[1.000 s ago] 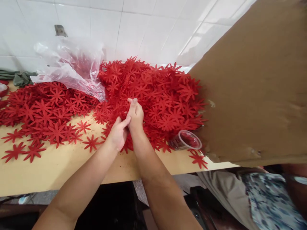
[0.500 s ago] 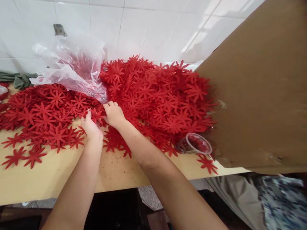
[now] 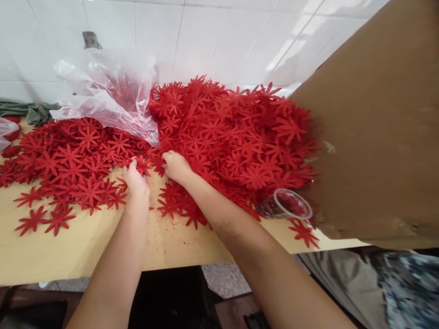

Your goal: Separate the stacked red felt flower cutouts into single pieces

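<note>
My left hand (image 3: 136, 179) is closed on a red flower-shaped cutout (image 3: 144, 166), whose petals stick out to the right of the fingers. A short gap away, my right hand (image 3: 177, 167) has its fingers curled at the near left edge of the big heap of red flower cutouts (image 3: 236, 132). Red petals show beside its fingertips, apparently of a cutout in its pinch. To the left of my hands spreads a lower pile of the same cutouts (image 3: 68, 157).
A crumpled clear plastic bag (image 3: 113, 100) rests behind the left pile. At the right, a clear plastic cup (image 3: 291, 204) lies tipped beside a large brown board (image 3: 373, 137). White tiles (image 3: 206, 41) rise behind the table (image 3: 85, 244). A person's patterned clothing shows at lower right.
My right hand has drawn away to the right from my left hand, opening a gap between them. My left hand keeps its cutout. The whole view has shifted slightly.
</note>
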Available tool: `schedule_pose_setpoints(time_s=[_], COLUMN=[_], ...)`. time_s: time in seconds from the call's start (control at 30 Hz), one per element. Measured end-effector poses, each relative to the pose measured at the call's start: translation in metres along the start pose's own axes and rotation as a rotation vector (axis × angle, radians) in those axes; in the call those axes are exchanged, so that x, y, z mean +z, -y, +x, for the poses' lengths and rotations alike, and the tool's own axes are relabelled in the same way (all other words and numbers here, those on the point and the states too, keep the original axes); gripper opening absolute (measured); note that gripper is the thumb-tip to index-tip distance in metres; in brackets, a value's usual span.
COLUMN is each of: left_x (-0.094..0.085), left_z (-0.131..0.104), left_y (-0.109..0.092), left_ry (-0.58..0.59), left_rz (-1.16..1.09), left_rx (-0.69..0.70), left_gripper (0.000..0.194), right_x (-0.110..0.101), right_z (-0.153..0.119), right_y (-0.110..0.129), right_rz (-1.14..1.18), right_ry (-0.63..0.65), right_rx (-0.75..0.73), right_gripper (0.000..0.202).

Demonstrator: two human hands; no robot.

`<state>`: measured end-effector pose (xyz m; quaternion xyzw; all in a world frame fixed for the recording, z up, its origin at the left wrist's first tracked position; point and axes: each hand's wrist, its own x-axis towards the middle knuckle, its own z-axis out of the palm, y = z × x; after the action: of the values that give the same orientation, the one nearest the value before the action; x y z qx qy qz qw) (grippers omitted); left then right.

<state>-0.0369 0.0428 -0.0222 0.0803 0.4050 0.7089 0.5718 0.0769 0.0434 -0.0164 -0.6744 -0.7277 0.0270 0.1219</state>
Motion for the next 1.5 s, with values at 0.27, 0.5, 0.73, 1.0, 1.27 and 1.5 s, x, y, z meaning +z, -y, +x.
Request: schedule_pose_setpoints(time_s=[0.27, 0.5, 0.73, 1.0, 1.27, 1.5], left_x=[-0.002, 0.002, 0.001, 0.001, -0.001, -0.003], left_z=[0.008, 0.002, 0.001, -0.013, -0.009, -0.01], left_y=[0.012, 0.011, 0.026, 0.037, 0.041, 0.039], left_ry=[0.066, 0.102, 0.256, 0.485, 0.495, 0.499], left_rz=[0.053, 0.1, 0.283, 0.585, 0.587, 0.603], left_rx=[0.132, 0.119, 0.24, 0.308, 0.335, 0.304], left_gripper=[0.01, 0.007, 0.005, 0.005, 0.005, 0.005], right_x=[-0.049, -0.085, -0.064, -0.035, -0.023, -0.014], right_z=[0.018, 0.013, -0.042, -0.1, -0.11, -0.078], right_y=[-0.054, -0.088, -0.064, -0.041, -0.038, -0.052], right_rz=[0.105, 0.189, -0.029, -0.017, -0.073, -0.231], right_ry=[-0.277, -0.547, -0.346, -0.007, 0.196, 0.075], right_rx=[0.083, 0.108, -0.009, -0.165, -0.156, -0.104], right_gripper=[0.027, 0.023, 0.023, 0.098, 0.078, 0.036])
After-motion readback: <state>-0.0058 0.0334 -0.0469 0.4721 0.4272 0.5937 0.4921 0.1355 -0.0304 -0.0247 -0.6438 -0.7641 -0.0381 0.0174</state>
